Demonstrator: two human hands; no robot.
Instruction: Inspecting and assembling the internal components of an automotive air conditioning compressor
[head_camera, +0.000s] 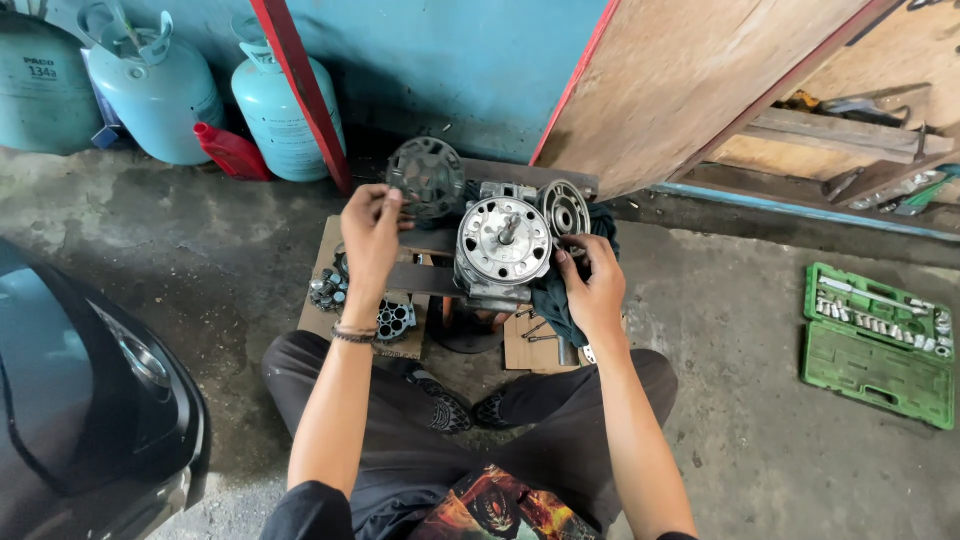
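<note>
A: Largest first?
B: Three pale blue gas cylinders (160, 90) at the wall, one with a dark label; green socket case (878, 345) open on the floor.
A: Hands?
B: Left hand (370, 235) pinches a round perforated plate (427, 177). Right hand (592, 285) grips a dark rag (555, 295), seemingly, beside the metal compressor body (502, 250) on the wooden board (330, 255).

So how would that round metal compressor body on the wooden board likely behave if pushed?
The compressor body looks like solid cast metal, so probably heavy and stiff. Being cylindrical, it might roll if tipped onto its side. The right hand steadies it by the dark cloth, which may cut slipping.
</note>
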